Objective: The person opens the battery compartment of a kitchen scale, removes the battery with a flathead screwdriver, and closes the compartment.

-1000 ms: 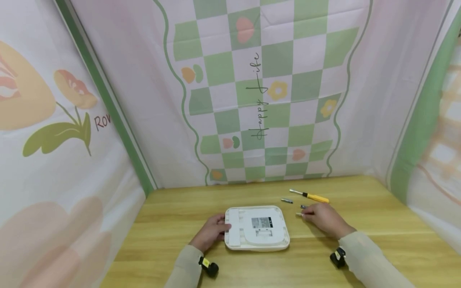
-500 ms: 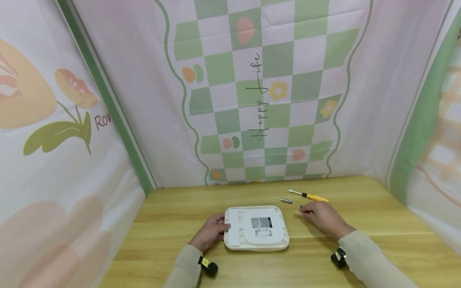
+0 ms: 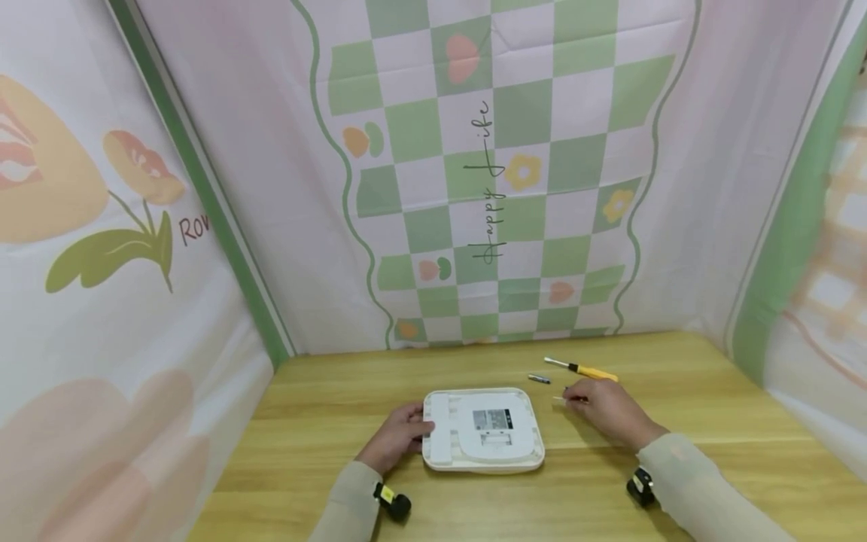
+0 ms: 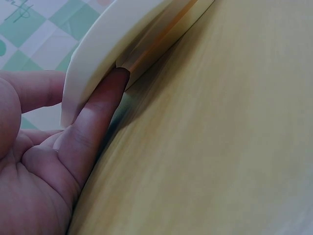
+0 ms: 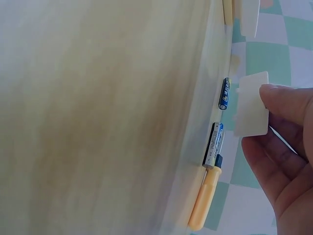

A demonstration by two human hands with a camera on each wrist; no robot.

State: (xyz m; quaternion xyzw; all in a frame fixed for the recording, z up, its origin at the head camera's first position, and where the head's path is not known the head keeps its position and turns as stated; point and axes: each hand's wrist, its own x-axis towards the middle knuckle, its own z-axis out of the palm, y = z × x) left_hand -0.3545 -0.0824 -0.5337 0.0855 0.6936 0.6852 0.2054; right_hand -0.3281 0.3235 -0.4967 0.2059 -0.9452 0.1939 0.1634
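Observation:
A white square device with rounded corners (image 3: 467, 453) lies on the wooden table, its labelled side up. Near its label is a small rectangular recess (image 3: 497, 438). My left hand (image 3: 395, 438) holds the device's left edge; in the left wrist view a fingertip (image 4: 105, 98) reaches under the raised rim. To the right, my right hand (image 3: 612, 410) pinches a small thin white cover (image 5: 253, 110) between thumb and fingers, above the tabletop. Two small batteries lie close by: one battery (image 3: 539, 379) shows plainly, and the other battery (image 5: 213, 145) is mostly behind my right hand in the head view.
A yellow-handled screwdriver (image 3: 596, 373) lies just beyond the right hand, its shaft pointing left. Patterned cloth (image 3: 521, 226) hangs behind the table (image 3: 352, 376), with more cloth along both sides. Each wrist wears a small black camera.
My right hand has shifted slightly left and away from me with the white cover, hiding more of the nearer battery. The left hand and the device stay about where they were.

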